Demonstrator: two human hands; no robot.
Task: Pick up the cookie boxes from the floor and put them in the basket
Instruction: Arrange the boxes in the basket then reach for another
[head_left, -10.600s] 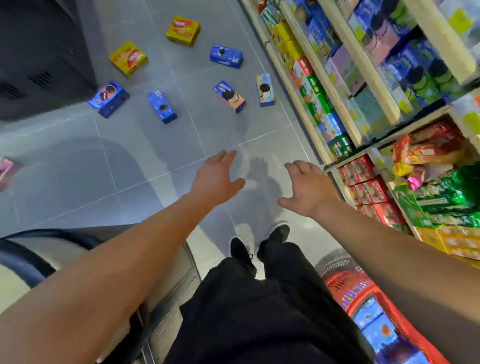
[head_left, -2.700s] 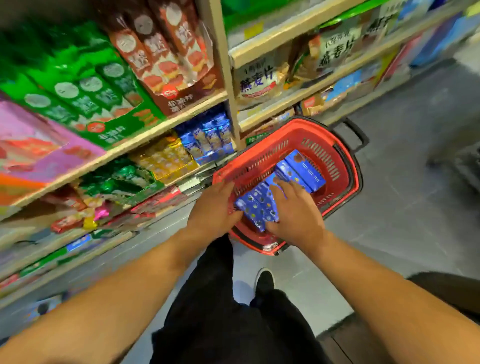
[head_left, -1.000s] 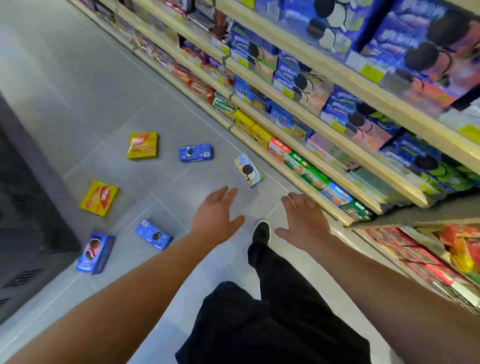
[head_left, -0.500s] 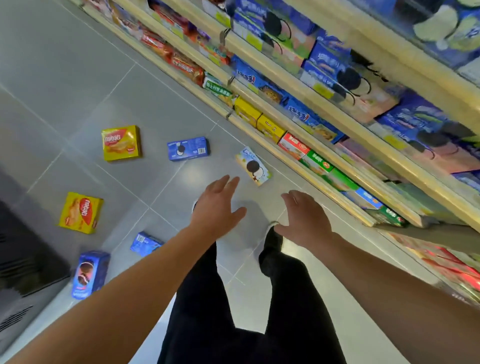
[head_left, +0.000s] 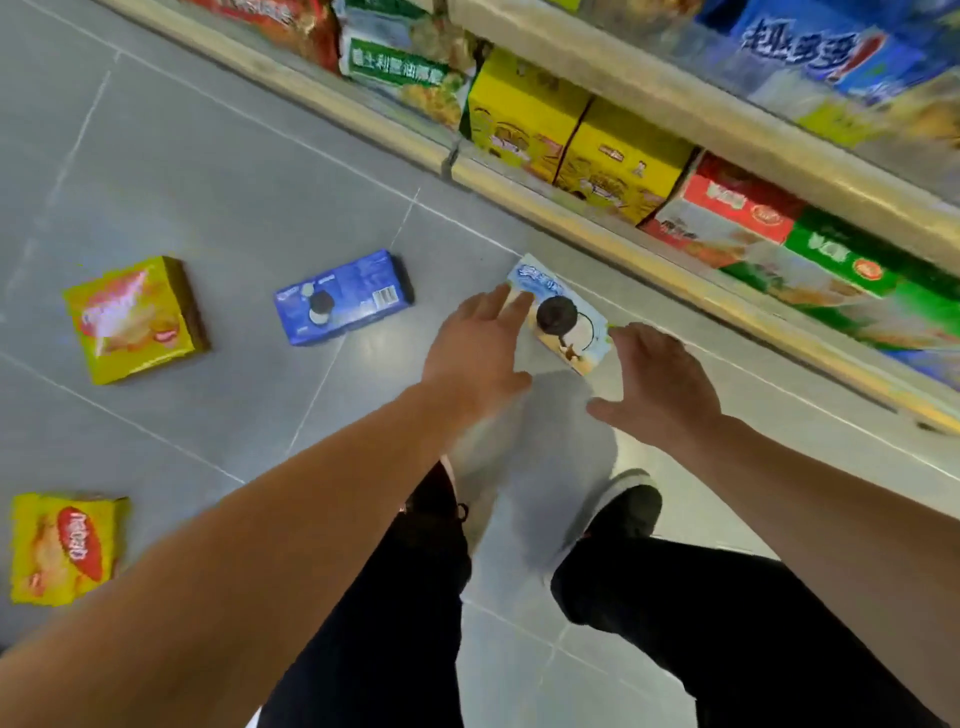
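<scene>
My left hand (head_left: 475, 353) is spread flat with its fingers straight, and my right hand (head_left: 657, 382) is loose and open too, its thumb pointing inward; neither one grasps anything. Between the two sets of fingertips lies a pale blue cookie box (head_left: 563, 314) with a dark sandwich cookie printed on it, flat on the grey tiled floor (head_left: 218, 171). My left fingertips overlap its near-left edge, though I cannot tell if they touch it; my right fingers are just beside its lower right corner. Well off to the left of my left hand lies a dark blue cookie box (head_left: 343, 296), and further left a yellow cookie box (head_left: 135, 319). A second yellow box (head_left: 65, 548) sits below that, beside my left forearm. Beyond my fingers runs the bottom shelf (head_left: 597, 228), stocked with yellow, red and green cartons. My black shoes (head_left: 626, 512) are under my wrists.
</scene>
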